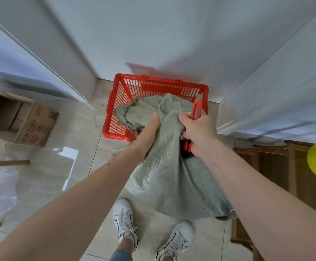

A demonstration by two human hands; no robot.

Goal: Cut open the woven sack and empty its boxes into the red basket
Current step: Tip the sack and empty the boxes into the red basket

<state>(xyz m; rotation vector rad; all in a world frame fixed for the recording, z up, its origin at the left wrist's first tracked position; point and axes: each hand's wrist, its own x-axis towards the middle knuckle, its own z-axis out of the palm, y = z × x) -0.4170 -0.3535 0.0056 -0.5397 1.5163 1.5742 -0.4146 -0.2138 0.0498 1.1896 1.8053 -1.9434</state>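
On the floor, close by: two white shoes (125, 221) stand on pale tiles; the bottom end of the sack (164, 178) hangs down just above them.
Sack: it is grey-green and woven; it hangs soft and crumpled; its frayed open end lies over the near edge of the red basket (113, 104) and points into it.
Left hand: the left hand (149, 132) grips a bunch of the sack in the middle; the fingers are curled into the cloth with the thumb on top.
Right hand: the right hand (195, 134) holds two things at once, a red knife (196, 108) and a fold of the sack; the fingers are wrapped tight around both; the blade tip sticks up, away from the body.
Basket: it sits on the floor by the white wall; I cannot tell if boxes are inside, because the sack hides the bottom.
To the sides: a cardboard box (34, 125) lies open on the left; brown wood stands on the right.
How to do it well: I think the job is tipping; lift the closed end high, keep the mouth over the basket, and shake gently; mind the blade stays clear of the other hand.
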